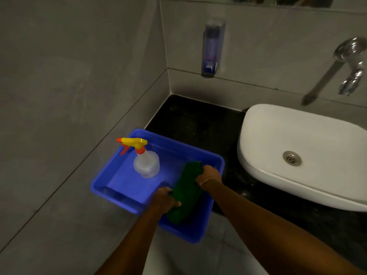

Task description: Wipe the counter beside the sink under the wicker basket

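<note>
Left hand [165, 199] and right hand [209, 174] gripping green cloth [185, 192] over blue tub [111, 175].

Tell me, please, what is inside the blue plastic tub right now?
A clear spray bottle stands in the blue tub, beside a green cloth gripped by both hands. The floor under the cloth is hidden.

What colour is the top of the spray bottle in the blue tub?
The spray bottle has a yellow head with an orange nozzle, trigger and collar, seen in the head view.
</note>
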